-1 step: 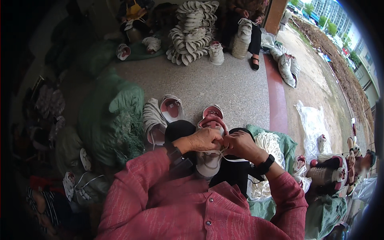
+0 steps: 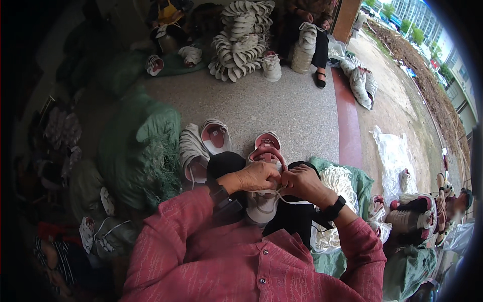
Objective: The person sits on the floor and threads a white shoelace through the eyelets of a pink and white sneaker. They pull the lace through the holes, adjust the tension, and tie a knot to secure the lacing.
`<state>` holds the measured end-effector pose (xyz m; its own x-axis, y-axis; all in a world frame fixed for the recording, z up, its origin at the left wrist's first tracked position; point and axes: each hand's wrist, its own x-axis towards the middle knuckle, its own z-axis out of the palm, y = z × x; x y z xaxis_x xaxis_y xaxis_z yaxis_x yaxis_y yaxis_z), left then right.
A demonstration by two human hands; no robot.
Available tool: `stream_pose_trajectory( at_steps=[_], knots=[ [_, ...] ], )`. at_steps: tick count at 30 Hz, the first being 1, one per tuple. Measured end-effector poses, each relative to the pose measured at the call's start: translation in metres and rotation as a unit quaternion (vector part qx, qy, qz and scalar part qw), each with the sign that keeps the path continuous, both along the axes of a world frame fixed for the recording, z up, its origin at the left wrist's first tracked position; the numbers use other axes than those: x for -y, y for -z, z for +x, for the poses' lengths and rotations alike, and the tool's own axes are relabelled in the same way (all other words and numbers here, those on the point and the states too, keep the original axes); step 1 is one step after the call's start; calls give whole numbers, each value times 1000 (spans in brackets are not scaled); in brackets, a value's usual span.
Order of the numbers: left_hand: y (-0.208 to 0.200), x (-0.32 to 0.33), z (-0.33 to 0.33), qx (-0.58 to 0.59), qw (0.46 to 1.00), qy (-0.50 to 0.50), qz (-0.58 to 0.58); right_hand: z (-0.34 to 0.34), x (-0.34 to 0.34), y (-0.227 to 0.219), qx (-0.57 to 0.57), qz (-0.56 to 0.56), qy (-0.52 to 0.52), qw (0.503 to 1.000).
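Note:
A white sneaker point(image 2: 262, 210) with a pink-red lining rests between my knees, its pale toe toward me and its heel pointing away. Across its left side lies my left hand point(image 2: 257, 176), fingers closed on the upper near the lace holes. My right hand point(image 2: 303, 183) pinches at the shoe's right edge, fingertips nearly touching those of the left. From beneath the right hand trails a white shoelace point(image 2: 298, 202). The fingers cover the exact point where lace and shoe meet.
To the left stand a stack of nested sneakers point(image 2: 192, 151) and a big green sack point(image 2: 138, 146). A bundle of white laces point(image 2: 336, 186) lies at my right on green sheeting. Farther off, co-workers sit beside a tall shoe pile point(image 2: 239, 45). Clear plastic point(image 2: 395, 158) lies outside.

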<state>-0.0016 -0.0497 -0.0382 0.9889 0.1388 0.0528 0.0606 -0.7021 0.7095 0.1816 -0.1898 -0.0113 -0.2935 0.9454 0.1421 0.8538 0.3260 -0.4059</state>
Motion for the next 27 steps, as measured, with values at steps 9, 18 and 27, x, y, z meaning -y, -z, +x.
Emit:
stream_pose_trajectory(
  at_steps=[9,18,27],
  knots=[
    [-5,-4,6,-27,999,11,-29,15,-5,3,-73,-14,-47,996],
    [4,-1,12,53,998,12,39,10,-3,9,2,36,-32,999],
    [-26,-35,-17,196,936,-12,292,14,-5,3,-63,-13,-32,997]
  ],
)
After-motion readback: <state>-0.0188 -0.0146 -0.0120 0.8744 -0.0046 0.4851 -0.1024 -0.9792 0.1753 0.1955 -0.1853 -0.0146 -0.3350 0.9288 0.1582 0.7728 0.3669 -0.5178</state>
